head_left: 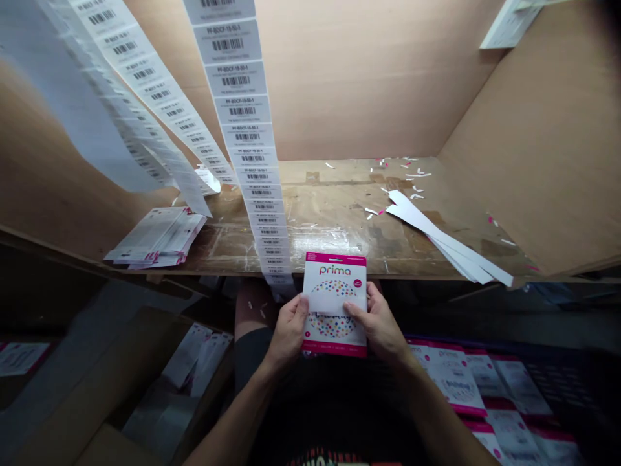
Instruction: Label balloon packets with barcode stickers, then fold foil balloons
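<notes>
A: Where's the prima card pack [334,304]?
B: 6 o'clock in view, long axis upright.
A: Hands?
B: Left hand [290,330] and right hand [377,323] grip both long edges, thumbs pressed on its face, equally near.

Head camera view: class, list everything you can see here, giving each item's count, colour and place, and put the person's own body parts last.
Prima card pack: one, white with pink top and coloured dots, between the hands
barcode label strips: two, white, hanging over the bench
wooden bench: one, brown and scuffed, ahead
stacked packs: one pile, white and pink, bench left
card offcuts: several, white, bench right
paper scraps: many, white and pink, bench back right
pink-topped packs: several, white and pink, lower right
cardboard box: one, brown, lower left
left hand: one, holding the pack
right hand: one, holding the pack
</notes>
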A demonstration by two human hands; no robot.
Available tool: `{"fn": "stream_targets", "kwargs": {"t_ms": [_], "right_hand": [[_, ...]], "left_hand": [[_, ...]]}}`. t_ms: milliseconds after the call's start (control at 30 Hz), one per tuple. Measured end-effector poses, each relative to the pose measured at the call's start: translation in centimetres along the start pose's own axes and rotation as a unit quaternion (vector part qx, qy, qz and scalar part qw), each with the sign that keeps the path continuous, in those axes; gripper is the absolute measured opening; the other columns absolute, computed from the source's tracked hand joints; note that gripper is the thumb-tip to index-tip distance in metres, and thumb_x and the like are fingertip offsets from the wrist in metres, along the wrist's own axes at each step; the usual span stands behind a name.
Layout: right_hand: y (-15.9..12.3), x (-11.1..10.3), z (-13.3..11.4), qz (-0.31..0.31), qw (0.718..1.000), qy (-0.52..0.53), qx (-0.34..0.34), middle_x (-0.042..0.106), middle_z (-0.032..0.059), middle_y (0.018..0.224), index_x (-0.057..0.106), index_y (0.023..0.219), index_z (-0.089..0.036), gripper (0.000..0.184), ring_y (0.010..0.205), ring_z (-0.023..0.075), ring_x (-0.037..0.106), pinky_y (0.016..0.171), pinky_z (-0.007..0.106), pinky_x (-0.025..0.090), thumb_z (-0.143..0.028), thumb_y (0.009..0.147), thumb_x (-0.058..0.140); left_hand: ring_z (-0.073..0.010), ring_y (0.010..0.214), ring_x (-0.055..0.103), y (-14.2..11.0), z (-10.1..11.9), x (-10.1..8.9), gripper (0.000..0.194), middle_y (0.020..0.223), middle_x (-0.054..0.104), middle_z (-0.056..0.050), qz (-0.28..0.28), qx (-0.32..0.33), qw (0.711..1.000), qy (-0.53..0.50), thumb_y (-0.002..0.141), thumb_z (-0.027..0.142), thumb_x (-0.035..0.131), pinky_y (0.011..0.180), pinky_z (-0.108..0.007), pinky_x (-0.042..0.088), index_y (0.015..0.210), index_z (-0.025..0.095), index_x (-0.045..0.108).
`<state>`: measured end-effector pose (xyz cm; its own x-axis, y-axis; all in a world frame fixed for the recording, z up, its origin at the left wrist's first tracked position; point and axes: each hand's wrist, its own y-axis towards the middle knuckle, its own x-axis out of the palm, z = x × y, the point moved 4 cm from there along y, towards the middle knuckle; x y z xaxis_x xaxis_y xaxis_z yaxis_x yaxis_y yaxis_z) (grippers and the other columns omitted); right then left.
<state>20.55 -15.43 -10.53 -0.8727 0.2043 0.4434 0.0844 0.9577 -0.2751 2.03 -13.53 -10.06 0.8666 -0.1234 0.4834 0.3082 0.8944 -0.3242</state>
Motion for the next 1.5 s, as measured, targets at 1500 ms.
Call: {"fn": "stream_targets", "kwargs": {"t_ms": [1500], "right_hand": [[3.7,8.0,4.8,-0.102,0.988,-0.058,-0.103,0.075,-0.001,0.092,0.057,0.106,-0.026,0.036,0.078,0.0184,0.069,0.072,0.028,0.055,-0.035,0.08,0.081]], "left_hand": [[-0.0323,0.094,0.078,6.1,13.0,-4.3,0.047,0.097,0.082,-0.011,0.069,0.182,0.981,-0.023,0.064,0.029,0.096,0.086,-0.049,0.065,0.103,0.013,0.076]]}}
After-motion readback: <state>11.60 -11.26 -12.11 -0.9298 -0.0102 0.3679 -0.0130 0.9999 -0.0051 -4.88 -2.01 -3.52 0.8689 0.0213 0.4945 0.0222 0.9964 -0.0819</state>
